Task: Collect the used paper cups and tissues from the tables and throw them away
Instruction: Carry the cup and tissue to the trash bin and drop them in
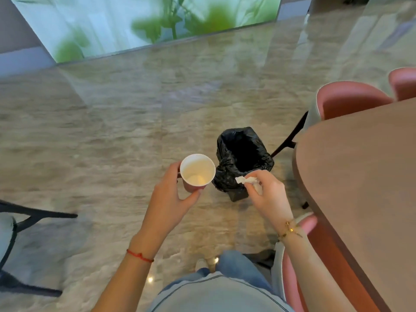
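Note:
My left hand (171, 194) grips a paper cup (197, 171) with a pink outside and a white inside, upright, open end up. A crumpled white tissue (245, 180) is pinched in my right hand (267, 194). Both are held above the floor, just in front of a small bin lined with a black bag (242, 154). The cup sits to the left of the bin's mouth. The tissue hangs over the bin's near edge. The inside of the bin is dark and I cannot see what it holds.
A brown table (360, 188) fills the right side, with pink chairs (351, 100) around it and one near my right forearm. A black-legged chair (13, 224) stands at the left edge. Marble floor stretches ahead to a glass wall panel (135, 23).

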Demonstrator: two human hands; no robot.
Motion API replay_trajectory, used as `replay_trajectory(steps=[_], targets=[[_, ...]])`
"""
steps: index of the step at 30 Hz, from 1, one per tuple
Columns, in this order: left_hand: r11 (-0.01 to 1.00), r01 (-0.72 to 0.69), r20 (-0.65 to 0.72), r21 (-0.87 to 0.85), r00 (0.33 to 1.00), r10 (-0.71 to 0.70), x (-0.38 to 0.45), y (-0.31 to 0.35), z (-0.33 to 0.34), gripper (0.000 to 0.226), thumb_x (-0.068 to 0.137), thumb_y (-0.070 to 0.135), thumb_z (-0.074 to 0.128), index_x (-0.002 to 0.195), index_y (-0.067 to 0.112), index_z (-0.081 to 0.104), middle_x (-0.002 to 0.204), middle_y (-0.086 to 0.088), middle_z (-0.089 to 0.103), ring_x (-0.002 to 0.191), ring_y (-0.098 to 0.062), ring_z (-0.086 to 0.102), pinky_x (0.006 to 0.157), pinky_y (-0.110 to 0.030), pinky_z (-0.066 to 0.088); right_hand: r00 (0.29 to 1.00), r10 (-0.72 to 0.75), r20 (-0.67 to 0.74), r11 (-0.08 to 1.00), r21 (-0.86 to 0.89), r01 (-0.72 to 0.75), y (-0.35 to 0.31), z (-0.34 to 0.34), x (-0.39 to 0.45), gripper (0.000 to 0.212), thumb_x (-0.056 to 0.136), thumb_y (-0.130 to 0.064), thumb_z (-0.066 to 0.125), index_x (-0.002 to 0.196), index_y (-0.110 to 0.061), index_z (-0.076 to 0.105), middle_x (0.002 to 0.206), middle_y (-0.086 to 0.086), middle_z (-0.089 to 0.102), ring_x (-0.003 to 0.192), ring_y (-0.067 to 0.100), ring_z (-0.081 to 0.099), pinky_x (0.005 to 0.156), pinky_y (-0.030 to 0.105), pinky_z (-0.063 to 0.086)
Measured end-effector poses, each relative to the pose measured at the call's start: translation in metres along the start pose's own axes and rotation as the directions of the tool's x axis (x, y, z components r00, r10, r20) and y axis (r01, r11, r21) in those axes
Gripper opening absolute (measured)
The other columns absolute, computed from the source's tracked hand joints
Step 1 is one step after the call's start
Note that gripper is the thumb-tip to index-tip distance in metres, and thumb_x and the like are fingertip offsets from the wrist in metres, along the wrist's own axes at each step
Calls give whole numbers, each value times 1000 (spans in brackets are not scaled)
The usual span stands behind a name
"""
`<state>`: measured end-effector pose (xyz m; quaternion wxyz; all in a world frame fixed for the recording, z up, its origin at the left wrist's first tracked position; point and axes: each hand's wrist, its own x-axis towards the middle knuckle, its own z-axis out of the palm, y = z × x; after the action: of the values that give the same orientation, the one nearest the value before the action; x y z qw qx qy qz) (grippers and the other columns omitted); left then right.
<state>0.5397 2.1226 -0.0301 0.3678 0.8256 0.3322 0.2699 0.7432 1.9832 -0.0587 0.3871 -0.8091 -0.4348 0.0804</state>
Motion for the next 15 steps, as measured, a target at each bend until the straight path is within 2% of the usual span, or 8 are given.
replay_trajectory(steps=[3, 6, 11, 15], targets=[[1000, -19, 55, 3, 998, 18, 67, -18, 9, 62, 75, 33, 80, 126, 34, 43, 113, 33, 50, 103, 10, 50, 85, -9, 43, 998, 57, -36, 998, -31, -58, 9, 10, 47, 11, 87, -14, 62, 98, -15, 64, 92, -2, 62, 86, 14, 58, 76, 32, 50], [999, -43, 107, 9, 993, 41, 129, -34, 28, 64, 74, 32, 80, 125, 36, 41, 109, 37, 47, 99, 14, 48, 81, -4, 40, 990, 133, -43, 990, -39, -134, 28, 18, 93, 11, 88, -16, 60, 99, -17, 63, 95, -2, 62, 88, 13, 58, 78, 31, 50], [999, -30, 178, 19, 984, 26, 231, -64, 76, 66, 73, 41, 80, 127, 33, 43, 114, 22, 52, 103, 0, 50, 83, -16, 43, 977, 202, -63, 975, -76, -207, 70, 31, 172, 11, 90, -15, 58, 99, -13, 63, 95, 3, 62, 90, 17, 58, 79, 36, 51], [998, -52, 224, 23, 974, 46, 310, -72, 117, 67, 72, 37, 81, 128, 28, 45, 112, 20, 50, 100, 4, 45, 76, -5, 38, 961, 263, -85, 958, -91, -270, 105, 34, 239, 11, 89, -15, 59, 99, -12, 63, 94, 2, 63, 91, 17, 58, 78, 32, 49]])
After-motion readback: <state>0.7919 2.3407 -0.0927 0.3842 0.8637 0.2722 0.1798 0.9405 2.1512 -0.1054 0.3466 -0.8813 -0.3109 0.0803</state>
